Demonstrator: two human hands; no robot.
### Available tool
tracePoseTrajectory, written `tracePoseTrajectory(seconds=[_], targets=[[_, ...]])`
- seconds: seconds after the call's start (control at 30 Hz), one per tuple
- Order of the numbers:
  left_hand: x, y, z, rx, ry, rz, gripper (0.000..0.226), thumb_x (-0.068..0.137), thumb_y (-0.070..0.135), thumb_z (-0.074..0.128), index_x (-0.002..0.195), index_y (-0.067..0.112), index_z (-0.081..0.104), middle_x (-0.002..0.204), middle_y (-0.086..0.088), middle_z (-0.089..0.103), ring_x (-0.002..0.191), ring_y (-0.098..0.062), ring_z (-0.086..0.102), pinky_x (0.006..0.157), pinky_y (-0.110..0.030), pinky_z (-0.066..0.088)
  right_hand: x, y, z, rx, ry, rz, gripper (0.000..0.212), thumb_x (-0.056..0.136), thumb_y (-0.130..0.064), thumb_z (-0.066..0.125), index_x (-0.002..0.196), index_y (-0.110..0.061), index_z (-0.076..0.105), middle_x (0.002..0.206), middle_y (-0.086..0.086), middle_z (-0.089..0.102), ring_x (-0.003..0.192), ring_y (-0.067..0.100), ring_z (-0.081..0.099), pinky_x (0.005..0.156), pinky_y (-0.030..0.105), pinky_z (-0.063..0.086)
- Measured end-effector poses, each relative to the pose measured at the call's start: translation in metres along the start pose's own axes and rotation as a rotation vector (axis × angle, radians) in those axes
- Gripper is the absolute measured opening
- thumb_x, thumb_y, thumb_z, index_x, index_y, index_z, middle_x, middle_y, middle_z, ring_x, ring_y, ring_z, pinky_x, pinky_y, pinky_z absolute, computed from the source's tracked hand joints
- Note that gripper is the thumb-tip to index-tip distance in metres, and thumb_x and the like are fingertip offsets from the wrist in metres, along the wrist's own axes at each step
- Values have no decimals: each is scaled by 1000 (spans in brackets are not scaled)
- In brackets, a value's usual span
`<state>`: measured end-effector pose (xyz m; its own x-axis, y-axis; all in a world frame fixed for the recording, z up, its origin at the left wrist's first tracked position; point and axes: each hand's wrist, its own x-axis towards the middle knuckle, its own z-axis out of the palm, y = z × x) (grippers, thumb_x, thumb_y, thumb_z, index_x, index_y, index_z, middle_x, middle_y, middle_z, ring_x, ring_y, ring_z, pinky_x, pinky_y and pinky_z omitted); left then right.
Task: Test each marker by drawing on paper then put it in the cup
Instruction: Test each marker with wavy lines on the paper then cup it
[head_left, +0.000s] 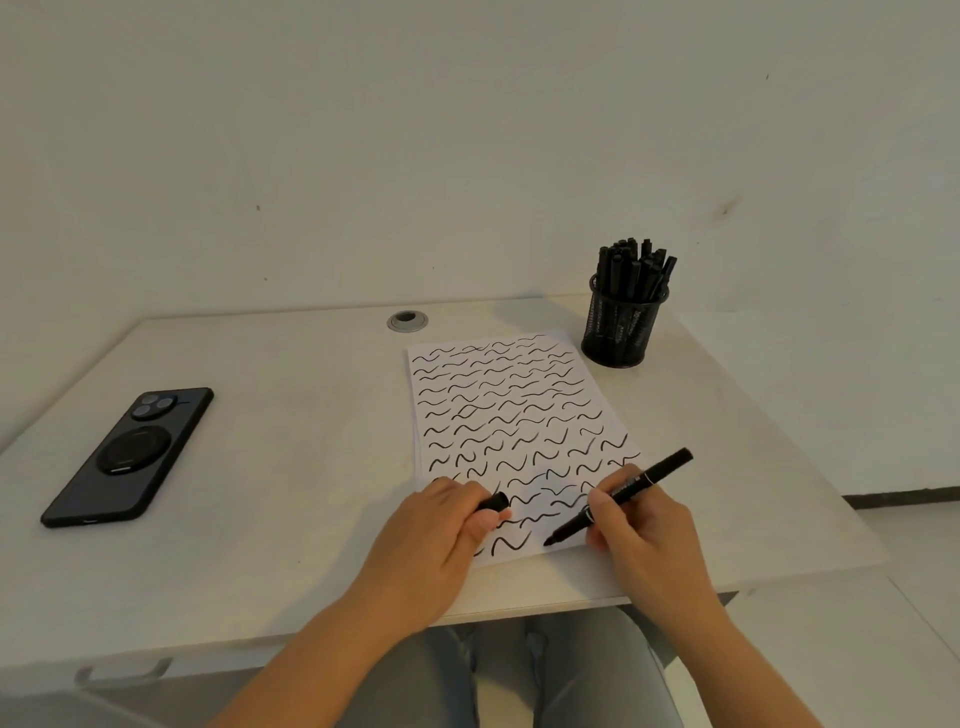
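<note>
The right hand (641, 540) grips a black marker (621, 498) in a writing hold, fingers closed around the barrel, its uncapped tip (548, 542) down at the near edge of the paper (519, 441), just right of the last squiggle. The marker's back end angles up and away to the right. The left hand (441, 545) rests on the near left corner of the same sheet, fingers curled shut around a short black cap (493, 503) that pokes out past the thumb.

The white paper lies slightly skewed on the pale bench (291, 467) and is covered from far edge to near edge with rows of black wavy strokes (498, 410). Beyond its far right corner stands a black mesh cup (621, 327), apart from the sheet and packed with upright black markers (634, 267).

Well off to the left, a dark phone (130, 457) lies face down on the bench, a round ring mount on its back. A grey cable grommet (408, 320) sits in the bench top near the wall. Below the bench edge, the person's knees in grey trousers (519, 675) show.
</note>
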<state>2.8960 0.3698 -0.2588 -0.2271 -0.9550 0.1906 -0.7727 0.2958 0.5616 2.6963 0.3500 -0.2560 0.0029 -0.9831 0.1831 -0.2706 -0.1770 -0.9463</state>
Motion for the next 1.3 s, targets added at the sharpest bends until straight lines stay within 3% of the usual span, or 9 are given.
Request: tracePoseTrajectory(seconds=[0.1, 0.27, 0.47, 0.6, 0.73, 1.1, 1.3], targets=[[1, 1, 0, 18, 0, -7, 57, 83, 57, 12, 102, 24, 55, 93, 9, 54, 87, -7, 49, 77, -27, 43, 1, 1, 0, -54, 3, -35, 21, 87, -17, 54, 67, -22, 56, 53, 2, 61, 51, 5, 54, 51, 11, 41], [0, 1, -1, -14, -16, -33, 68, 79, 63, 8, 106, 24, 57, 97, 9, 55, 91, -8, 51, 81, -29, 44, 3, 7, -5, -101, 116, -22, 27, 86, -14, 54, 60, -18, 52, 43, -7, 47, 43, 5, 42, 42, 13, 32], [0, 3, -2, -1, 36, -1, 58, 86, 59, 17, 103, 21, 58, 96, 7, 57, 89, -9, 51, 78, -30, 45, -3, 4, -16, 11, 318, -67, 22, 90, -15, 54, 72, -25, 52, 56, -5, 61, 56, 0, 55, 53, 6, 38], [-4, 7, -2, 25, 110, 49, 53, 85, 58, 24, 102, 22, 59, 90, 17, 53, 85, -5, 49, 72, -19, 41, -7, -2, -11, 224, 298, 25, 18, 90, -13, 53, 74, -20, 56, 52, -7, 60, 52, 1, 54, 54, 7, 41], [-8, 13, -2, 60, 141, 79, 48, 85, 54, 29, 100, 22, 62, 86, 24, 46, 82, -4, 46, 70, -13, 34, -12, -9, -1, 419, 224, 93, 22, 90, -14, 51, 72, -24, 58, 52, -1, 56, 53, 11, 53, 61, 26, 45], [-13, 21, -7, 87, 165, 104, 51, 87, 58, 28, 98, 22, 63, 85, 23, 46, 80, -1, 44, 66, -15, 35, -18, -16, 14, 516, 135, 91, 29, 90, -13, 51, 69, -29, 63, 51, -1, 57, 49, 10, 52, 51, 17, 46], [-14, 26, -5, 112, 130, 107, 44, 86, 51, 33, 99, 23, 64, 86, 14, 60, 79, -1, 43, 67, -14, 32, -22, -15, 17, 469, 104, 74, 26, 90, -12, 51, 69, -25, 60, 50, 1, 56, 48, 12, 51, 53, 17, 46]])
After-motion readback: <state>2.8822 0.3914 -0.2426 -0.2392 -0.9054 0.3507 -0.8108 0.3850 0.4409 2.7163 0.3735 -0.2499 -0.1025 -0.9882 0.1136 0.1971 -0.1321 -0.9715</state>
